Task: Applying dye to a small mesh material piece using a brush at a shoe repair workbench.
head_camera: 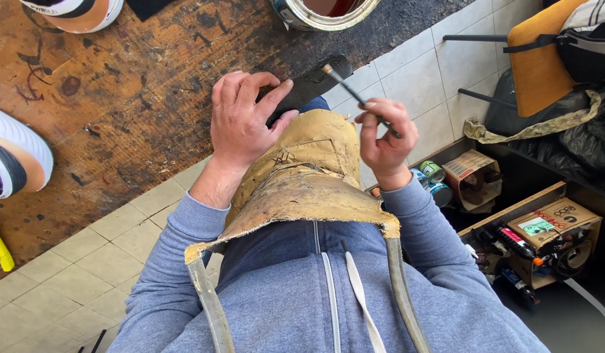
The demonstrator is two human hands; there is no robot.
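Black sole (312, 85) under left hand (240, 121)

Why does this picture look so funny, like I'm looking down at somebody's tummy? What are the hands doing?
The camera sits on a person's head and looks down, so you see their blue hoodie and worn tan apron from above. There is no machine, just two bare hands. The left hand grips a flat black piece against the apron. The right hand holds a thin brush pinched in its fingers. Past the hands lies a stained wooden board with an open tin at the top edge. Small cans stand lower right.
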